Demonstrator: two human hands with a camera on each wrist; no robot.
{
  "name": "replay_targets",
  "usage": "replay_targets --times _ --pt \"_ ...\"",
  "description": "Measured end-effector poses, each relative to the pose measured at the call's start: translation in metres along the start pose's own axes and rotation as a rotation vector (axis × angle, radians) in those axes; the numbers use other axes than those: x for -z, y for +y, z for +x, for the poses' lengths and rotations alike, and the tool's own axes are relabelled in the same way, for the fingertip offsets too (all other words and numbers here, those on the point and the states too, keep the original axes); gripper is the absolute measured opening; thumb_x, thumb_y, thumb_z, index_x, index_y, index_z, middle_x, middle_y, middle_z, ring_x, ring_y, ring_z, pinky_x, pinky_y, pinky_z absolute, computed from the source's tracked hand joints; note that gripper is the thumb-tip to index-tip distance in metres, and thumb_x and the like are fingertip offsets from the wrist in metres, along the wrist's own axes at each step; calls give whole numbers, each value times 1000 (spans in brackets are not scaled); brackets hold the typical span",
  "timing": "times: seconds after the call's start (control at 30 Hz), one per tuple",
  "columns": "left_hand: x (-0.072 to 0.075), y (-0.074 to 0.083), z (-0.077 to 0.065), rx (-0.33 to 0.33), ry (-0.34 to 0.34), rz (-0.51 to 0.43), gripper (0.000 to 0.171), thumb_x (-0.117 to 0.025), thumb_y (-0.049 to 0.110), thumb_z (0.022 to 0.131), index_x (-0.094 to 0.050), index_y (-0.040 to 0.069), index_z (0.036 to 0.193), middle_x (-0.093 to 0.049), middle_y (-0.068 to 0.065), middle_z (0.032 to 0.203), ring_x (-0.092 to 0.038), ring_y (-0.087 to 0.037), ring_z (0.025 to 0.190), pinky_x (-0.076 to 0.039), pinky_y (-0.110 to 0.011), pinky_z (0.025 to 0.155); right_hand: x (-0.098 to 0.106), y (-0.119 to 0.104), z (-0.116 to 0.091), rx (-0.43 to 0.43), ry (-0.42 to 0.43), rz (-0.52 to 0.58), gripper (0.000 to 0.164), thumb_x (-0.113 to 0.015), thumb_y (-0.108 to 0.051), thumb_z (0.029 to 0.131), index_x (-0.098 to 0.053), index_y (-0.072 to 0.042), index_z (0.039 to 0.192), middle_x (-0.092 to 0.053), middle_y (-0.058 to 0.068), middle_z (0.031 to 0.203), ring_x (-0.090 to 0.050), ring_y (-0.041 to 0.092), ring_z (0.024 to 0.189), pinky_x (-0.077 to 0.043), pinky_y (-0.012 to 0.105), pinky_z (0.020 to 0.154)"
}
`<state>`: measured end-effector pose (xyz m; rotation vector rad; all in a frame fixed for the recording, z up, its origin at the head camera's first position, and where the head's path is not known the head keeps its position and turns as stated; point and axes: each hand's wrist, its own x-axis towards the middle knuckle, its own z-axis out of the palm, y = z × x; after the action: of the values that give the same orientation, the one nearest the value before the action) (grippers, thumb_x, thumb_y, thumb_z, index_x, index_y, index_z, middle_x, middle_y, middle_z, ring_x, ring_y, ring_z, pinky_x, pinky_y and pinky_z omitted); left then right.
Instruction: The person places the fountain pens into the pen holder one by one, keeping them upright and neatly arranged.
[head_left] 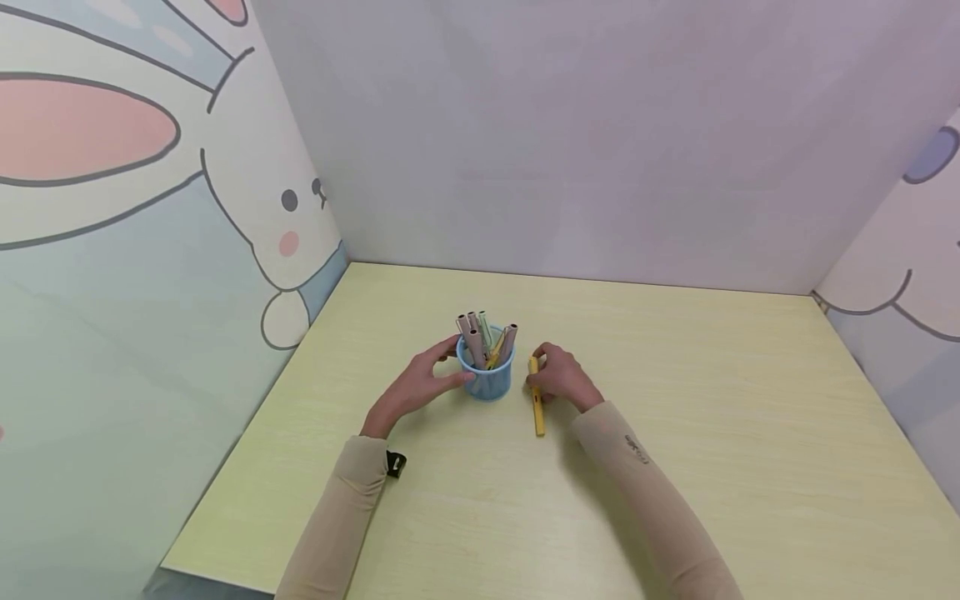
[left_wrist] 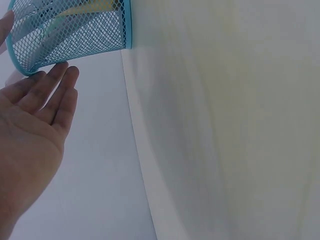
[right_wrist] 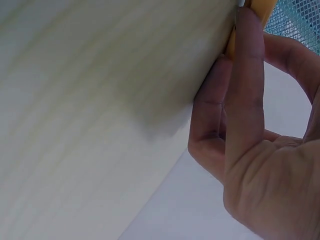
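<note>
A blue mesh pen holder (head_left: 489, 387) stands upright on the table with several pens (head_left: 476, 346) in it: greyish-pink, pale green and yellow. My left hand (head_left: 414, 387) holds its rim area, thumb on the near side and fingers on the far side. In the left wrist view, fingertips touch the mesh wall of the pen holder (left_wrist: 75, 42). Just right of the holder, my right hand (head_left: 562, 377) pinches a yellow pen (head_left: 538, 419) near its upper end. The right wrist view shows the fingers on the yellow pen (right_wrist: 262, 9), with the mesh behind.
The pale wooden table (head_left: 720, 400) meets a plain light wall (head_left: 570, 150) at the back. Side panels with cartoon rabbit drawings (head_left: 255, 200) stand to the left and right. A small black object (head_left: 396, 464) sits by the left sleeve cuff.
</note>
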<state>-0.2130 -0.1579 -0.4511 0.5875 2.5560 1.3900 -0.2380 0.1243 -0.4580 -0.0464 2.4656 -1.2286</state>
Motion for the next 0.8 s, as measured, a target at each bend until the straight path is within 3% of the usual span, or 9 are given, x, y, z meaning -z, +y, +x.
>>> replay_targets --times 0.57,0.8 --pt "-3 -1 0 -21 2 -14 80 -71 44 98 -35 12 162 -49 -8 155 -45 -32 139 -34 -60 113 10 15 1 31 20 107 47 -71 -4 92 -50 3 133 -60 24 110 -70 26 70 -61 35 62" --pt "-3 -1 0 -19 2 -16 79 -71 42 98 -35 13 162 -49 -7 155 -45 -31 139 -35 -59 113 20 16 -6 104 72 170 51 -70 -2 92 -49 5 138 -58 19 103 -65 23 73 -61 35 63"
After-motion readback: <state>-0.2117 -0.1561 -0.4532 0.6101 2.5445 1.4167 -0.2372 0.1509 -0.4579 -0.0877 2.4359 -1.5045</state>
